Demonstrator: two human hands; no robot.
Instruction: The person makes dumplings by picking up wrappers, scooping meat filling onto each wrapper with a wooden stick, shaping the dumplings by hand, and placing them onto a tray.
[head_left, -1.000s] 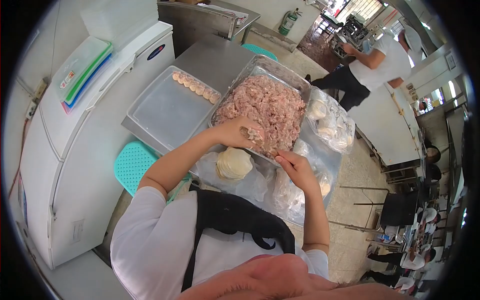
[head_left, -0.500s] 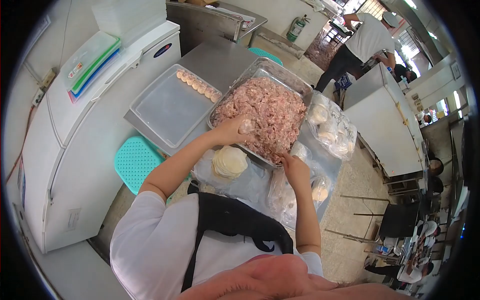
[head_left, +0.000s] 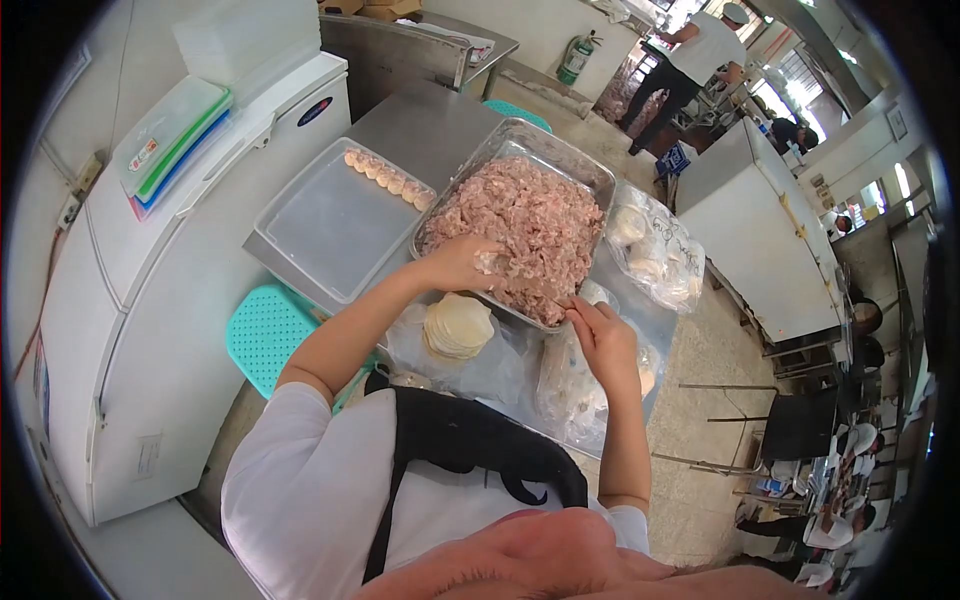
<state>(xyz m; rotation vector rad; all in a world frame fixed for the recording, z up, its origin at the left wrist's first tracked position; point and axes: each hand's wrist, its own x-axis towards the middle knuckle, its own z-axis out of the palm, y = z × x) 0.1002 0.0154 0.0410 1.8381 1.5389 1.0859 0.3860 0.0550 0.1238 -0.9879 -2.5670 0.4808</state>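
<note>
Left hand: the left hand (head_left: pixel 462 263) is half closed, palm turned inward, over the near left edge of the pan. It cups a small pale piece (head_left: pixel 487 263), perhaps a wrapper; how much filling it carries is too small to tell.
Right hand: the right hand (head_left: pixel 605 345) is mostly closed at the pan's near corner, fingertips pinched together. It seems to grip a thin tool reaching toward the meat, though the tool's shape is unclear.
Meat: a large mound of pink minced meat (head_left: pixel 530 215) lies in a deep metal pan (head_left: pixel 604 172), centre of the scene.
Wrappers: a stack of thin, pale rounds (head_left: pixel 458 325) sits on clear plastic, nearer than the pan and just beside it.
Tray: a shallow clear tray (head_left: pixel 325 232) lies left of the pan, with a row of small filled pieces (head_left: pixel 388 180) along its far edge.
Bags: one plastic bag of pale rounds (head_left: pixel 655 245) lies to the right of the pan; another (head_left: pixel 570 385) lies near, below the right hand.
Risk: the cupped piece could tear or slip if squeezed hard or overfilled. Meat could drop over the near rim, because both hands work so close to it, and soil the stack.
Around: a metal table (head_left: pixel 420 115) bears all this. A white freezer (head_left: pixel 200 330) and a teal stool (head_left: pixel 268 338) stand left; a co-worker (head_left: pixel 708 48) stands far right.
</note>
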